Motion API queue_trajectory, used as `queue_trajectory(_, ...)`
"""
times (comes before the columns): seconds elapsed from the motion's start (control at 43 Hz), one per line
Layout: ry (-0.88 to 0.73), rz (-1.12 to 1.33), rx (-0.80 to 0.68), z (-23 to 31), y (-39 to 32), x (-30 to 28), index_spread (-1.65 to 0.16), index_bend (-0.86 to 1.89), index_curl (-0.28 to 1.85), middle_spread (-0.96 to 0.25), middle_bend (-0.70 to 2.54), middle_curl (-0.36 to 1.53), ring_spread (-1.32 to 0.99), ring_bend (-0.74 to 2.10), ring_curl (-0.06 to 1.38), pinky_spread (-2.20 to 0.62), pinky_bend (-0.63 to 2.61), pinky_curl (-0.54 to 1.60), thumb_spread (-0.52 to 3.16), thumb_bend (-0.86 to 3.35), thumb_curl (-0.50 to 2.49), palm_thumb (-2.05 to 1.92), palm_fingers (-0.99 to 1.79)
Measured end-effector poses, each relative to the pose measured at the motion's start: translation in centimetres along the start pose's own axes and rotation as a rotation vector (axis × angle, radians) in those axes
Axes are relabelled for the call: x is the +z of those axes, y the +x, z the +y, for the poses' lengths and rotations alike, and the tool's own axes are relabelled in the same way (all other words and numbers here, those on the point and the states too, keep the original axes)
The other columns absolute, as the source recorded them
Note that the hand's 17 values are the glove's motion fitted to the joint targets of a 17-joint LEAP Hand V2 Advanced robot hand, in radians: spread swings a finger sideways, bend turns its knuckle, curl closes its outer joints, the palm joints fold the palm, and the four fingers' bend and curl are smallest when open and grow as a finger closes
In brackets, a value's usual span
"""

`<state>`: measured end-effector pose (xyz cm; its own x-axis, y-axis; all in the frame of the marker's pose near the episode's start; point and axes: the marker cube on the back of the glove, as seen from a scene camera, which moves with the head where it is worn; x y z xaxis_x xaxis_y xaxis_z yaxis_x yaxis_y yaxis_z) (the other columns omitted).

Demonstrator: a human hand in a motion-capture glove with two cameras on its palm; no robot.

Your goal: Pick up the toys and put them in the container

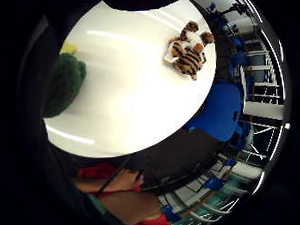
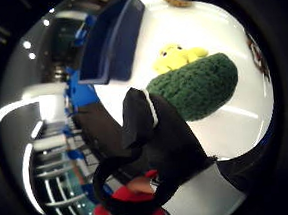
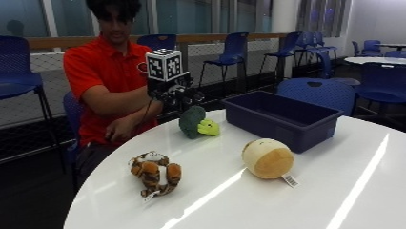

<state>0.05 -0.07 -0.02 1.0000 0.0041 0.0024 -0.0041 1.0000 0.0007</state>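
Observation:
In the outside view my gloved right hand hovers just above a green broccoli plush with a yellow face, fingers hanging relaxed and holding nothing. The plush stands on the white round table, left of the dark blue container. A striped tiger toy lies near the table's front left edge. A round beige plush sits in front of the container. The thumb side view shows a gloved finger over the broccoli plush, with the container beyond. The little finger side view shows the tiger toy and the broccoli plush.
The person's bare left hand rests low at the table's edge. Blue chairs stand behind the container and around the room. Bare tabletop stretches between the toys.

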Motion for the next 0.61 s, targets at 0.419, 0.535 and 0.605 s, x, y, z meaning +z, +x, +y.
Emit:
queue_trajectory(0.419, -0.004, -0.015, -0.026, -0.4, -0.5, 0.3, -0.29, 0.20, 0.19, -0.10, 0.18, 0.16, -0.05, 0.16, 0.04, 0.03, 0.47, 0.20, 1.15, -0.03, 0.07, -0.05, -0.07)
queue_trajectory(0.535, -0.008, -0.053, -0.068, -0.8, -1.0, 0.8, -0.30, 0.19, 0.22, -0.10, 0.18, 0.19, -0.05, 0.16, 0.05, 0.03, 0.47, 0.22, 1.21, -0.04, 0.09, -0.06, -0.07)
queue_trajectory(0.605, -0.014, -0.089, -0.093, -1.4, -1.6, 1.4, -0.31, 0.18, 0.23, -0.10, 0.18, 0.20, -0.05, 0.16, 0.06, 0.04, 0.47, 0.23, 1.19, -0.07, 0.09, -0.10, -0.08)
